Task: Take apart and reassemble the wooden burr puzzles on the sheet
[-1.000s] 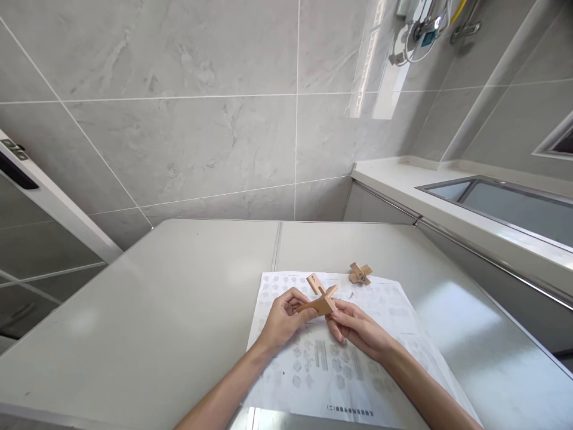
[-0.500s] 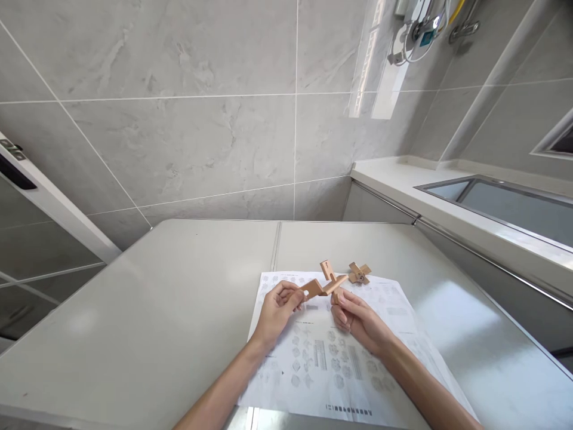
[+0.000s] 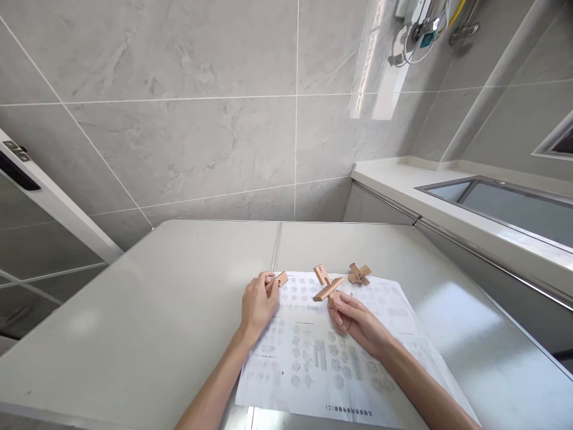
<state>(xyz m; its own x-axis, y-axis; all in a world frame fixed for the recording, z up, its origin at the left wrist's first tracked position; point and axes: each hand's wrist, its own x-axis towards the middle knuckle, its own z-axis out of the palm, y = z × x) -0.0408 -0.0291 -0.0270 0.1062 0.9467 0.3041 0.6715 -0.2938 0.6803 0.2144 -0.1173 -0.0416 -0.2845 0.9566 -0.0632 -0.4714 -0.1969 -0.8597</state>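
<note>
My left hand (image 3: pixel 259 304) is closed on a small wooden puzzle piece (image 3: pixel 280 279) with a notch in it, over the left edge of the printed sheet (image 3: pixel 313 370). In my right hand (image 3: pixel 356 316), thumb and fingers pinch the lower end of a wooden cross (image 3: pixel 329 288) made of two crossed puzzle pieces, held above the sheet. Beyond it, at the sheet's far edge, lies another assembly of interlocked wooden pieces (image 3: pixel 359 273). My fingers hide part of each held piece.
The sheet shows rows of small diagrams and lies on a pale table (image 3: pixel 134 322) with a seam (image 3: pixel 276 245). At the right stands a counter (image 3: pixel 385 173) with a sink (image 3: pixel 505 203). A tiled wall (image 3: pixel 188 149) rises behind; a door frame (image 3: pixel 67 203) is at the left.
The left hand has moved left, taking its notched piece away from the crossed pieces. My right hand stays nearly in place, with the cross slightly turned. The other assembly has not moved.
</note>
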